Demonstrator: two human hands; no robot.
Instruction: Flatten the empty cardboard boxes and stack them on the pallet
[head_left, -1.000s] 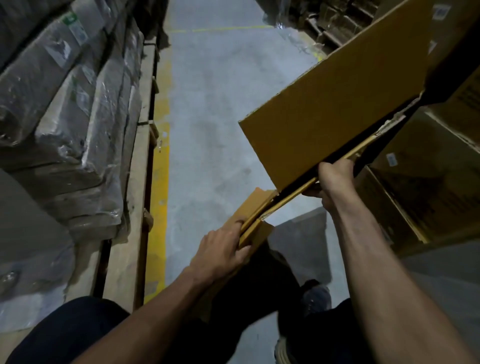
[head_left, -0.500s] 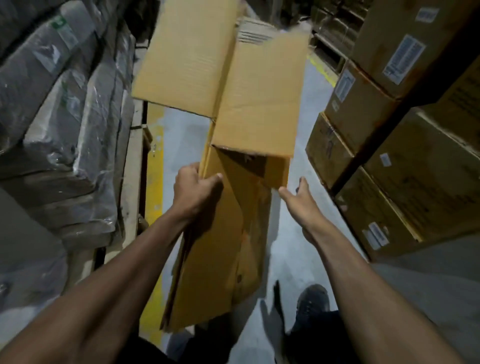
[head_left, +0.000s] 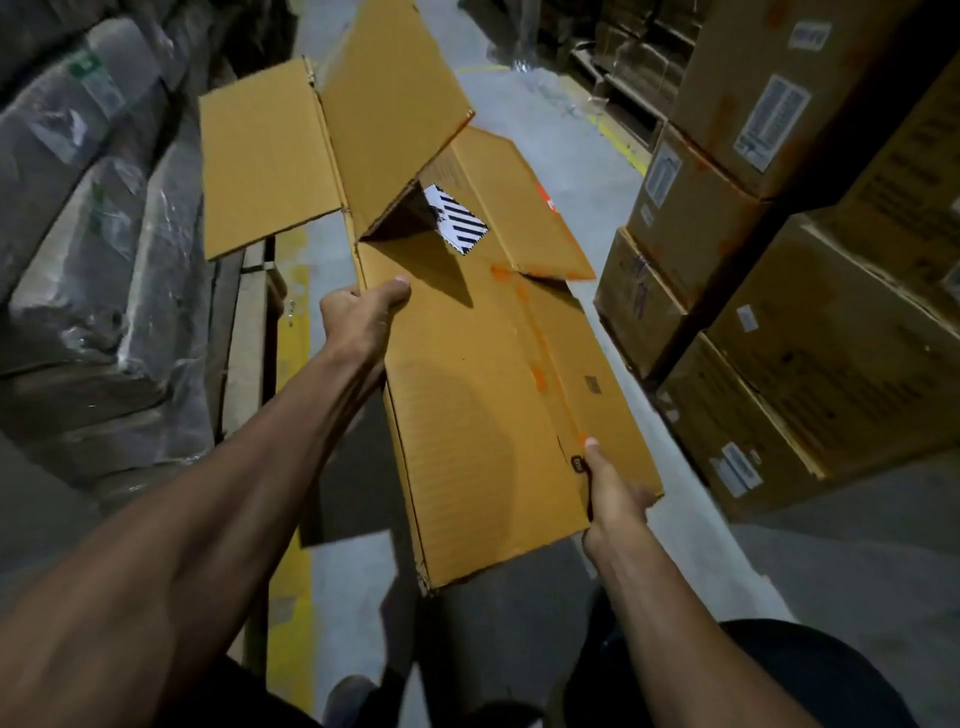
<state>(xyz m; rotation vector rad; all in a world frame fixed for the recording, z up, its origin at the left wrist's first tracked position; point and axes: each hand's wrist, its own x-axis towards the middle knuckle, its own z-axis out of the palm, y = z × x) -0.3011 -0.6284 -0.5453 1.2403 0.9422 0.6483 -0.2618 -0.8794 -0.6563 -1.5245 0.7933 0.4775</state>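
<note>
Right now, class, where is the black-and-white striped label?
In the head view, the black-and-white striped label sits on the flattened brown cardboard box, under its raised flap, beyond the left hand.

Both hands (head_left: 363, 319) (head_left: 613, 496) forward, gripping

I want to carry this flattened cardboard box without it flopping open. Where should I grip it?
Probably by the two long side edges of the flat main panel of the cardboard box, one hand from each side, as the left hand and right hand hold it. The far flaps stand loose and would likely bend.
</note>
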